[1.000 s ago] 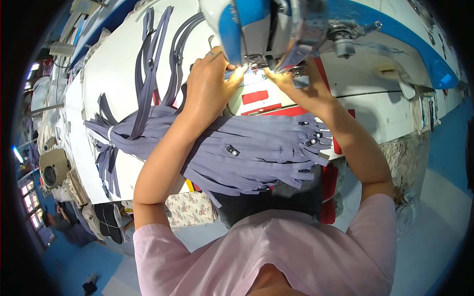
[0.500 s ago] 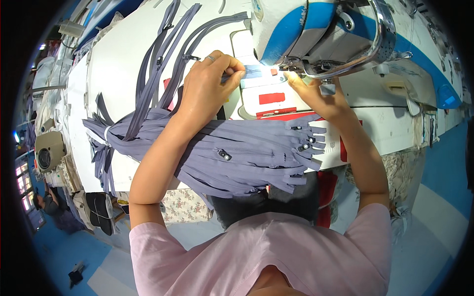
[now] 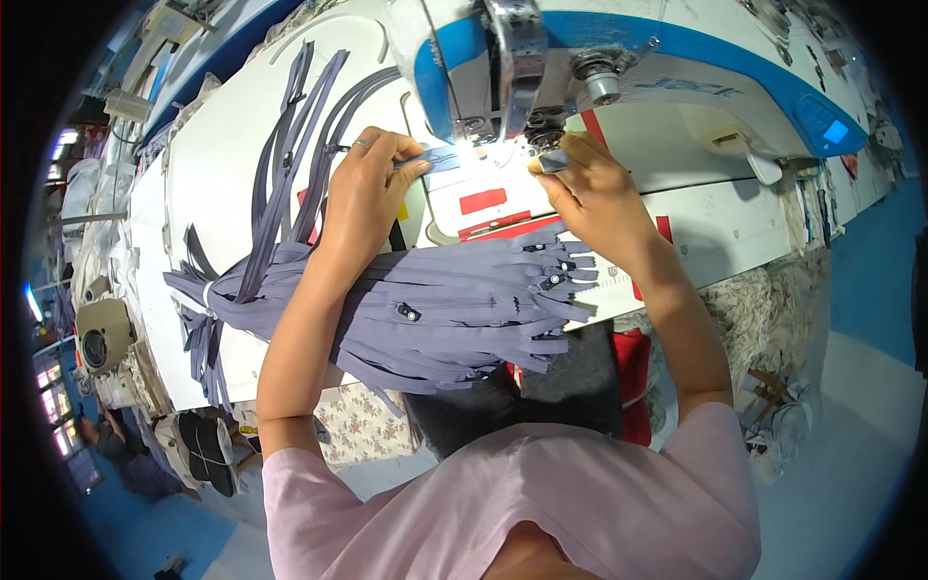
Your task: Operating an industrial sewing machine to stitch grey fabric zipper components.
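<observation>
My left hand (image 3: 370, 188) is closed in a pinch on the end of a grey-blue zipper (image 3: 443, 159), which lies flat on the machine bed by the lit needle area. To the right of the needle, my right hand (image 3: 601, 198) pinches a small dark grey piece (image 3: 553, 161) between thumb and fingers; its exact kind is too small to tell. Over both hands stands the blue and white sewing machine (image 3: 657, 82). A large tied bundle of grey-purple zippers (image 3: 454, 324) with black sliders lies below my hands, across the table's front edge.
Several loose zippers (image 3: 275, 184) stretch toward the back left of the white table (image 3: 217, 126). Red patches (image 3: 483, 201) mark the machine bed. Floral cloth (image 3: 362, 425) hangs below the table edge. Another person (image 3: 121, 449) is far off at the left.
The view has shifted, with the machine head now further left. My right hand has come away from the needle, turned inward, and now shows a small grey piece. My left hand still pinches the zipper.
</observation>
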`<control>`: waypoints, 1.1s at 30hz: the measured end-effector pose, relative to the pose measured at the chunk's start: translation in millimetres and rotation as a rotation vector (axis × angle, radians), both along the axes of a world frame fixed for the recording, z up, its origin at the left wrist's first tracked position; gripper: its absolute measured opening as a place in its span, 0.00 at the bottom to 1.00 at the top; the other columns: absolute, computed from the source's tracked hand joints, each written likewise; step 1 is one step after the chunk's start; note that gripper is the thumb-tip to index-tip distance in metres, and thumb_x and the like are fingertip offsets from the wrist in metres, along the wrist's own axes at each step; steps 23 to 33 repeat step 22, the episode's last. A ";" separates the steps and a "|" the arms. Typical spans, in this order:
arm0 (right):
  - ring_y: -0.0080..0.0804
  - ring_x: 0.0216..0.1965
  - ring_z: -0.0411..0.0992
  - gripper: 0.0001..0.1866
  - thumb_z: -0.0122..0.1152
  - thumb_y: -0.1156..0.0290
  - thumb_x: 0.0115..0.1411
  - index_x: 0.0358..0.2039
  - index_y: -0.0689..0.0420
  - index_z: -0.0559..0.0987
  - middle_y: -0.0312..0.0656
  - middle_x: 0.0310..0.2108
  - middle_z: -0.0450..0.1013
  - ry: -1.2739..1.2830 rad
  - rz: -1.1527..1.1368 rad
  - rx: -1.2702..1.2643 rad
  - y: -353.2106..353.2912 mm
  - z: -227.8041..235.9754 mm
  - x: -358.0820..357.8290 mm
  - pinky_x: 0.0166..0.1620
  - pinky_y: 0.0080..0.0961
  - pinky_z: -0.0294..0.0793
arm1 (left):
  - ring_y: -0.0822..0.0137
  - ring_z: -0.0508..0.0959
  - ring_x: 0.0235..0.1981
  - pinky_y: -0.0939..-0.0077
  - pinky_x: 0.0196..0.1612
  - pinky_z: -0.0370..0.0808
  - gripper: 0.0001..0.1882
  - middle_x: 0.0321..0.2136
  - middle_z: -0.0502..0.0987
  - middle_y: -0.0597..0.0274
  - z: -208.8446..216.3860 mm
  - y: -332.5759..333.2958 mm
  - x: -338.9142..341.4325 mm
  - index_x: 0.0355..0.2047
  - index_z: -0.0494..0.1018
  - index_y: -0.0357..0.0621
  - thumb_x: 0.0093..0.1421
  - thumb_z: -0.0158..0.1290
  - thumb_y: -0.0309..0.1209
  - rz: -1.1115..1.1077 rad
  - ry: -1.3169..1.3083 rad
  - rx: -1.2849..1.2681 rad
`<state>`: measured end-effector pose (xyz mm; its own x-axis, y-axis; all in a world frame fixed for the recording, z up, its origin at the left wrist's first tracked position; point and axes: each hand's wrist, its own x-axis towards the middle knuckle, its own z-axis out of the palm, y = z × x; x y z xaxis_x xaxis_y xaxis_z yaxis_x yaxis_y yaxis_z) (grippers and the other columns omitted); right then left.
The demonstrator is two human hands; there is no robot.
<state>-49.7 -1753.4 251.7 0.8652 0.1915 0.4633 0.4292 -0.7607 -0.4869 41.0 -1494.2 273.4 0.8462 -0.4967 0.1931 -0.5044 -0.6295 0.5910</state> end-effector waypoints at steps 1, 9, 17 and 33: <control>0.41 0.47 0.74 0.07 0.63 0.79 0.57 0.37 0.62 0.78 0.39 0.46 0.76 0.006 -0.005 0.022 -0.3 -1.0 -0.2 0.50 0.35 0.76 | 0.68 0.67 0.23 0.73 0.28 0.68 0.09 0.30 0.73 0.59 0.3 -0.8 -0.7 0.36 0.77 0.36 0.57 0.63 0.26 0.011 0.022 -0.036; 0.45 0.46 0.73 0.09 0.65 0.80 0.52 0.33 0.68 0.76 0.46 0.42 0.74 0.000 -0.026 -0.006 9.0 4.1 3.2 0.49 0.36 0.76 | 0.69 0.73 0.22 0.73 0.27 0.71 0.06 0.31 0.75 0.60 1.2 5.1 -4.2 0.34 0.78 0.38 0.58 0.62 0.25 -0.020 -0.013 -0.061; 0.44 0.44 0.75 0.12 0.67 0.78 0.56 0.41 0.55 0.82 0.43 0.41 0.78 0.023 -0.028 -0.070 7.0 1.5 1.4 0.49 0.38 0.74 | 0.65 0.76 0.24 0.70 0.28 0.74 0.05 0.31 0.77 0.60 -4.9 5.0 -4.8 0.33 0.79 0.39 0.56 0.62 0.25 -0.021 0.004 -0.100; 0.46 0.49 0.75 0.12 0.66 0.75 0.58 0.44 0.52 0.81 0.43 0.46 0.79 0.077 -0.040 -0.080 10.8 -0.2 0.4 0.53 0.40 0.73 | 0.64 0.79 0.27 0.67 0.30 0.76 0.04 0.31 0.77 0.59 -6.8 5.2 -7.8 0.33 0.79 0.41 0.57 0.62 0.26 -0.083 -0.062 -0.095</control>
